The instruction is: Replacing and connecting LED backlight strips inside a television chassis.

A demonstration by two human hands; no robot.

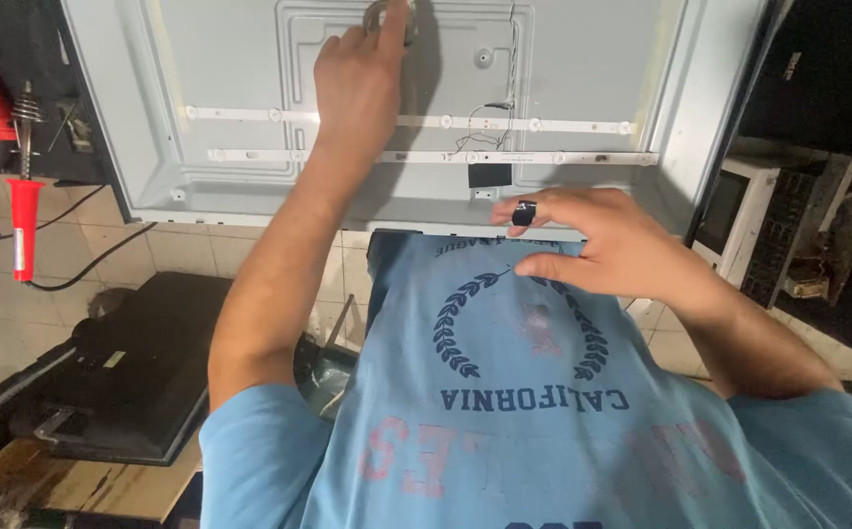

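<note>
Nearest: right hand (pixel 612 245) sits low over the blue shirt (pixel 543 392), at the panel's near edge. Thumb and forefinger pinch a small black part (pixel 525 212); the other fingers (pixel 553 266) are loosely curled beneath it, not gripping anything.

Next out: the open metal back panel (pixel 230 69) of a flat screen lies face-up, cover already off. Two white light strips (pixel 426 157) run across it, both seated; thin wires (pixel 489 137) trail down to a small black block (pixel 489 174) by the lower strip. My read: teardown is done, strip work is mid-way, and closing up has not begun.

Farthest: left hand (pixel 357 83) reaches to the panel's top edge, forefinger and thumb closed on a small round piece (pixel 387 15), remaining fingers folded. Can't tell what it is, as it's partly cut off by the frame.

Off to the side: red-handled soldering iron (pixel 24 211) hangs at left, a black monitor casing (pixel 142 362) rests on the tabletop (pixel 73 485).
</note>
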